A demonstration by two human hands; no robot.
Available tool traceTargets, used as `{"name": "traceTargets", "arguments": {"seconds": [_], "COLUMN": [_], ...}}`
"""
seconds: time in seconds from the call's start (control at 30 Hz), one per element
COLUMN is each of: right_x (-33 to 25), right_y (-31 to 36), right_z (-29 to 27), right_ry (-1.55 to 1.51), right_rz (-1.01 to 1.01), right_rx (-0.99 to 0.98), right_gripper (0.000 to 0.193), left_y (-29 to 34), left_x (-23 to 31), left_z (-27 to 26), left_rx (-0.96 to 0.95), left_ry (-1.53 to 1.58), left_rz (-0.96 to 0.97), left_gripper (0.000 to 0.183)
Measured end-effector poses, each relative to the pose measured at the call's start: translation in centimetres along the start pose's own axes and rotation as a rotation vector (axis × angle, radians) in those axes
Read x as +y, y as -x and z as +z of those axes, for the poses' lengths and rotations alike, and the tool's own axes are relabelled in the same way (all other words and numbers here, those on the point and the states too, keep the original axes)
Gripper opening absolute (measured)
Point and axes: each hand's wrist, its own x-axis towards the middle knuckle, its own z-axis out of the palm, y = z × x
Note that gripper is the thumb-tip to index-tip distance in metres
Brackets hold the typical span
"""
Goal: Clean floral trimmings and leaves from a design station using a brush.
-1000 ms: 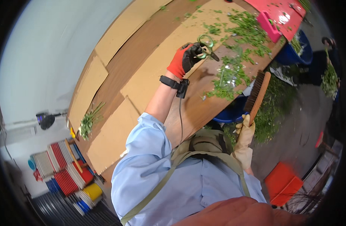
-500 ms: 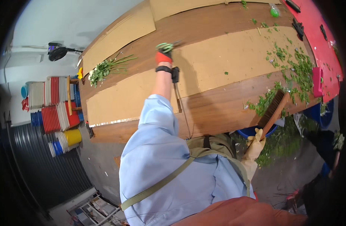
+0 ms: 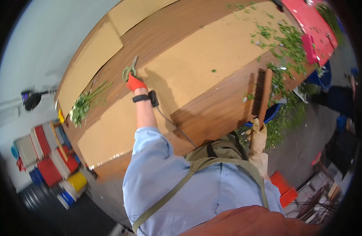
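Observation:
My left hand [image 3: 136, 83], in a red glove with a black strap at the wrist, reaches out over the table. It grips green-handled scissors [image 3: 129, 72], blades pointing away from me. My right hand [image 3: 258, 137], in a cream glove, is closed round the handle of a wooden brush [image 3: 265, 90] with dark bristles. The brush is held up at the near table edge, bristles facing left, beside scattered green leaves [image 3: 289, 45]. Left of the scissors lies a bunch of white flowers [image 3: 81, 109] with long green stems.
Cardboard sheets [image 3: 196, 51] cover much of the wooden table [image 3: 212, 112]. A blue tub [image 3: 272, 113] stands below the near edge, leaf litter beside it on the floor. To the right are a pink-red surface [image 3: 307, 17] and a person's dark-clothed leg [image 3: 338, 100]. Stacked crates [image 3: 51, 173] stand left.
The whole view has turned, so the table slants more. The brush has swung more upright and shifted away from me. My left hand still holds the scissors, whose blades now point farther forward.

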Motion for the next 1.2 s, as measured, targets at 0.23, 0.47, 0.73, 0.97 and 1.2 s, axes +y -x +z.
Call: {"name": "traceTargets", "arguments": {"seconds": [0.23, 0.47, 0.73, 0.97, 1.2], "right_x": [-0.9, 1.6, 0.8, -0.4, -1.1], "right_y": [0.8, 1.4, 0.6, -2.3, -3.3], "right_z": [-1.3, -2.8, -4.7, -7.7, -10.1], "right_ry": [-0.03, -0.058, -0.046, -0.206, -0.228], "right_rz": [0.032, 0.066, 0.102, 0.071, 0.081], "right_rx": [-0.037, 0.075, 0.04, -0.047, -0.005], "right_gripper": [0.036, 0.044, 0.046, 0.042, 0.043], "left_y": [10.4, 17.1, 18.1, 27.3, 40.3], "left_x": [-0.9, 1.0, 3.5, 11.5, 18.0], "left_z": [11.8, 16.6, 15.3, 11.3, 9.2], "left_rx": [-0.616, -0.824, -1.097, -1.025, -0.942], "left_ry": [-1.122, -1.624, -1.076, -0.82, -1.13], "left_rz": [0.935, 0.819, 0.475, 0.701, 1.275], "left_gripper": [0.117, 0.132, 0.088, 0.057, 0.039]}}
